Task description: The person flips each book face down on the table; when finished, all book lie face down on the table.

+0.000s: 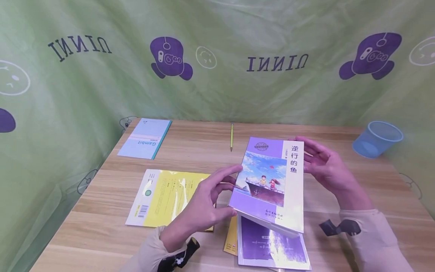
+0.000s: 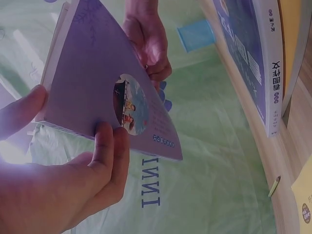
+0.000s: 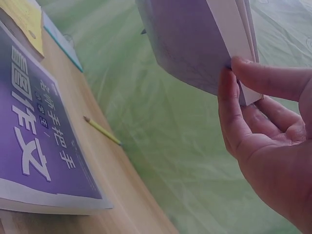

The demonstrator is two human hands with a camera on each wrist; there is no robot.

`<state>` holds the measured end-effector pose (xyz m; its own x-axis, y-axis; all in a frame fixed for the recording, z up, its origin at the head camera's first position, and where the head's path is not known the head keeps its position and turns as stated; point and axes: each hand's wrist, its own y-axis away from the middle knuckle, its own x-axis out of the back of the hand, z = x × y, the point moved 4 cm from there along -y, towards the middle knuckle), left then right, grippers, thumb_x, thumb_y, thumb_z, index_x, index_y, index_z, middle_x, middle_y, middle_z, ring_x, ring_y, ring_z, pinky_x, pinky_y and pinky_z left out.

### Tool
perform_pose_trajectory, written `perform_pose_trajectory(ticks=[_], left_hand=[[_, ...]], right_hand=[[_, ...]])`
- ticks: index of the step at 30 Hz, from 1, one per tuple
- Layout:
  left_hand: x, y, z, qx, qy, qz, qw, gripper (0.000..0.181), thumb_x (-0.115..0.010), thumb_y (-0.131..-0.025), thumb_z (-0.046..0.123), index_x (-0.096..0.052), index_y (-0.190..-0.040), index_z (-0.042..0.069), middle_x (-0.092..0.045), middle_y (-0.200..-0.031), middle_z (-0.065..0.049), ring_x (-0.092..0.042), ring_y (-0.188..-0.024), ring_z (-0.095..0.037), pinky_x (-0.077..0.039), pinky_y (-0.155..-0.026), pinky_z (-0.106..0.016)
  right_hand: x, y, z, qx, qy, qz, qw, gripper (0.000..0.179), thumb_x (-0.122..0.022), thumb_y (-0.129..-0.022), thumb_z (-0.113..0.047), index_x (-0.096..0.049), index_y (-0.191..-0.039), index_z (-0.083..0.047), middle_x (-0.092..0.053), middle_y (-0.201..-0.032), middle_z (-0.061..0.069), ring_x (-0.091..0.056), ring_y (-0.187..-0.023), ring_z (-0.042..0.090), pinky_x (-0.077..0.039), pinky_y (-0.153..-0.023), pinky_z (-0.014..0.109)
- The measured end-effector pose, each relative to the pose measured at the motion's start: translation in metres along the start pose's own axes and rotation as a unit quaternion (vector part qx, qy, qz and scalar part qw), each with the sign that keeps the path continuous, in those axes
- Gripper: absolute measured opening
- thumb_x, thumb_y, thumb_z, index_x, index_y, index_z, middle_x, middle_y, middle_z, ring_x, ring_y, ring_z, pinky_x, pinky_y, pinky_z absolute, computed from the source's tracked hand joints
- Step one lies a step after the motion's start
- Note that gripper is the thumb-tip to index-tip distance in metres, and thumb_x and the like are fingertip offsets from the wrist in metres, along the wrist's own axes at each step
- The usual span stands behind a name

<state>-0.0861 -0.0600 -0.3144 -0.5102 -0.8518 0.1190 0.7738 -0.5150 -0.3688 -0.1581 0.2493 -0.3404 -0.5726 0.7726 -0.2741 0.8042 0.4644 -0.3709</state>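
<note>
Between both hands a purple-and-white paperback book (image 1: 268, 185) is held up, its cover showing a ship and two cartoon children. My left hand (image 1: 207, 200) grips its left edge, thumb on one side and fingers on the other, as the left wrist view shows. At the opposite edge, my right hand (image 1: 321, 166) pinches the book, thumb and fingers at the page edges in the right wrist view. Below the held book, a purple book (image 3: 34, 117) lies on top of an orange-yellow one (image 1: 231, 238); both are partly hidden in the head view.
A yellow book (image 1: 166, 192) lies to the left on the wooden table (image 1: 102, 200). Behind it is a light blue notebook (image 1: 144, 138). A green pencil (image 1: 232, 138) lies at the back middle, and a blue mesh cup (image 1: 375, 139) stands at the back right. A green curtain (image 1: 221, 94) hangs behind.
</note>
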Motion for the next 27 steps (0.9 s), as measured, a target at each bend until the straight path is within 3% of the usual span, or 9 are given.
perform_pose_trajectory(ticks=[9,19,27], left_hand=[[0.0036,0.0007,0.0019,-0.026,0.024,0.008,0.9993,0.081,-0.071,-0.07,-0.018,-0.038,-0.144,-0.017,-0.044,-0.148,-0.033,-0.054,-0.12,-0.039,-0.051,-0.105,-0.024],[0.0046,0.0019,0.0055,-0.028,0.019,0.013,0.9993,0.074,-0.07,-0.079,-0.014,-0.036,-0.144,-0.018,-0.045,-0.147,-0.036,-0.047,-0.135,-0.047,-0.049,-0.109,-0.027],[0.0012,0.0019,0.0081,-0.027,0.016,0.015,0.9994,0.068,-0.068,-0.085,-0.013,-0.037,-0.146,-0.017,-0.051,-0.142,-0.037,-0.052,-0.132,-0.046,-0.053,-0.104,-0.034]], right_hand=[[-0.0005,0.0,-0.001,0.007,-0.034,-0.024,0.9991,0.078,-0.039,-0.083,0.036,-0.028,-0.155,0.006,-0.052,-0.146,0.013,-0.061,-0.126,0.025,-0.059,-0.095,0.032],[0.0001,0.001,-0.0013,0.008,0.002,0.007,0.9999,0.071,-0.037,-0.088,0.032,-0.032,-0.154,0.005,-0.053,-0.147,0.01,-0.062,-0.127,0.022,-0.057,-0.097,0.029],[0.0027,0.0045,-0.0002,-0.021,0.028,0.045,0.9984,0.06,-0.039,-0.097,0.022,-0.039,-0.153,-0.001,-0.061,-0.136,0.007,-0.064,-0.122,0.016,-0.057,-0.096,0.027]])
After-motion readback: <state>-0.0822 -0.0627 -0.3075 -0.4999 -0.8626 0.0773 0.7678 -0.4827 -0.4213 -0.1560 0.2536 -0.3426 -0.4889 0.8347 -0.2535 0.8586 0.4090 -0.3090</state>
